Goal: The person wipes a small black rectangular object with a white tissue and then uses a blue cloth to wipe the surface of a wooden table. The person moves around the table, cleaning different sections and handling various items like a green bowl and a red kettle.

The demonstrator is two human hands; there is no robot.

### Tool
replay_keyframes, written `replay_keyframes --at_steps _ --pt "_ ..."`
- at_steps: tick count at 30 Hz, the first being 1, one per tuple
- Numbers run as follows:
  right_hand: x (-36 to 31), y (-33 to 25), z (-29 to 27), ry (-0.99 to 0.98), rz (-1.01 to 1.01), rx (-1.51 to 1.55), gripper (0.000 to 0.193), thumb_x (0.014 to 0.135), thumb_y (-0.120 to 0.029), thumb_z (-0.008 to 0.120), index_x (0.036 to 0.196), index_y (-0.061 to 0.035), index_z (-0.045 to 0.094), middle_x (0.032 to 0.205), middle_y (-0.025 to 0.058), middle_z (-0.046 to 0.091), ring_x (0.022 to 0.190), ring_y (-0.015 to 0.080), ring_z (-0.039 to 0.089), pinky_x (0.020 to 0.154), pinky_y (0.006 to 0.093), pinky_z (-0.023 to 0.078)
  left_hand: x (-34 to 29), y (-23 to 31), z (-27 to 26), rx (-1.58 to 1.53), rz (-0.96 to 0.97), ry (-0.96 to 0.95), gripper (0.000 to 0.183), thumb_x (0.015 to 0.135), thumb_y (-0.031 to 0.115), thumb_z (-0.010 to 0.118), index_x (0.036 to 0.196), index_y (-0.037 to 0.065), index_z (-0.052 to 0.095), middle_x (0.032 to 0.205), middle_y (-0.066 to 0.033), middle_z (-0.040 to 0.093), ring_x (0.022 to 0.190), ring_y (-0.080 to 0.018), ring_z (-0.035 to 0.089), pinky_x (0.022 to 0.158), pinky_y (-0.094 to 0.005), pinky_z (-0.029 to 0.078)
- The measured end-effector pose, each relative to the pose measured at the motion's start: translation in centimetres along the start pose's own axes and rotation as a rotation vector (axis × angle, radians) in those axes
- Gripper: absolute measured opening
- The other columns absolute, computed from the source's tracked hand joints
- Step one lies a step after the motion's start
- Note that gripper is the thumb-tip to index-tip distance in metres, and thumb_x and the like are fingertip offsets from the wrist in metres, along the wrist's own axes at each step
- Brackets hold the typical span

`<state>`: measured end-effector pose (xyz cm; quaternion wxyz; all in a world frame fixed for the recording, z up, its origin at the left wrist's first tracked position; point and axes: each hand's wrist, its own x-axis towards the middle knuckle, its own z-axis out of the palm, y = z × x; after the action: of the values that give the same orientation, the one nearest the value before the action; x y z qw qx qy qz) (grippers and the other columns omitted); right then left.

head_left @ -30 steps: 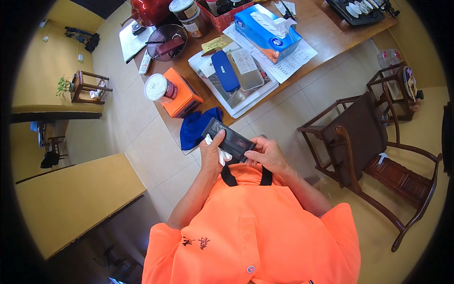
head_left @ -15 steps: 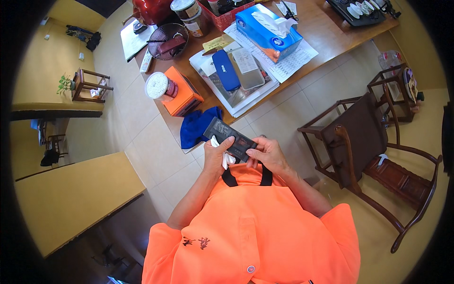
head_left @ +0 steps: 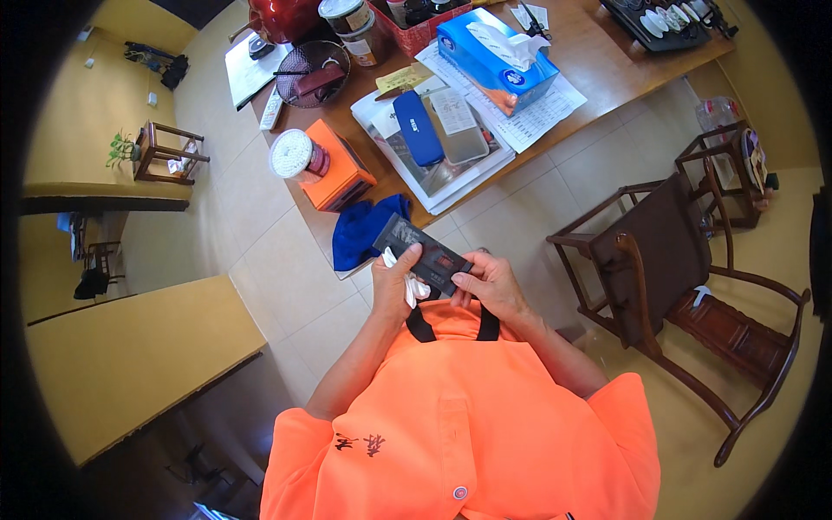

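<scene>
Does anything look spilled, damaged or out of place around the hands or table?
Nothing looks spilled or damaged. Slightly untidy: a crumpled blue cloth lies bunched, not flat, at the near corner of the brown wooden table, and the left hand holds a crumpled white tissue-like wad together with a flat dark rectangular packet.

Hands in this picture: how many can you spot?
2. The left hand grips the left part of a dark flat packet; the right hand holds its right end. Some fingers are hidden beneath.
</scene>
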<state>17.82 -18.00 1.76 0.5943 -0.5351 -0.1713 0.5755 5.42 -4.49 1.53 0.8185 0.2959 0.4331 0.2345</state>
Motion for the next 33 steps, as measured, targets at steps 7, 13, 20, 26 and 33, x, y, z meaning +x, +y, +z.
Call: replay_keyframes --at_steps 7,13,20,26,33 --pt "-0.2 -0.1 0.3 -0.043 -0.010 -0.015 0.024 0.090 -0.003 0.057 0.112 0.0070 0.055 0.078 0.0110 0.066 0.065 0.0142 0.065 0.057 0.0229 0.051 0.5 0.4 -0.9 -0.085 -0.029 0.040 0.013 0.083 0.011 0.068 0.092 0.006 0.061 0.082 -0.0060 0.067 0.064 -0.0154 0.066 0.053 -0.0277 0.055" --pt "-0.2 0.2 0.8 0.037 -0.034 -0.014 0.029 0.088 -0.007 0.061 0.112 0.0057 0.054 0.084 0.0078 0.065 0.068 0.0118 0.064 0.057 0.0225 0.050 0.4 0.4 -0.9 -0.085 -0.003 0.051 0.012 0.083 0.008 0.067 0.093 0.006 0.062 0.083 -0.0052 0.067 0.068 -0.0151 0.067 0.055 -0.0274 0.055" --pt "-0.1 -0.2 1.6 0.099 -0.087 0.020 0.030 0.085 -0.005 0.065 0.111 0.0054 0.055 0.091 0.0060 0.065 0.074 0.0089 0.062 0.062 0.0210 0.051 -0.3 0.7 -0.6 0.004 0.027 0.011 0.011 0.084 0.010 0.067 0.093 0.006 0.062 0.084 -0.0049 0.068 0.068 -0.0142 0.066 0.056 -0.0268 0.055" --pt "0.1 0.5 1.5 0.106 -0.060 -0.015 0.022 0.085 -0.005 0.064 0.105 0.0039 0.058 0.087 0.0049 0.066 0.070 0.0071 0.061 0.059 0.0198 0.050 -0.3 0.8 -0.7 -0.065 0.001 -0.002 0.021 0.091 0.027 0.062 0.090 0.006 0.061 0.078 -0.0049 0.067 0.058 -0.0133 0.063 0.048 -0.0253 0.051" --pt "0.3 1.1 1.7 0.139 -0.072 0.011 0.018 0.086 -0.004 0.063 0.103 0.0027 0.058 0.086 0.0061 0.066 0.067 0.0077 0.061 0.055 0.0199 0.050 -0.7 0.1 -1.7 0.032 -0.035 -0.098 0.020 0.087 0.025 0.066 0.089 0.005 0.062 0.072 -0.0047 0.065 0.050 -0.0100 0.057 0.042 -0.0221 0.044"
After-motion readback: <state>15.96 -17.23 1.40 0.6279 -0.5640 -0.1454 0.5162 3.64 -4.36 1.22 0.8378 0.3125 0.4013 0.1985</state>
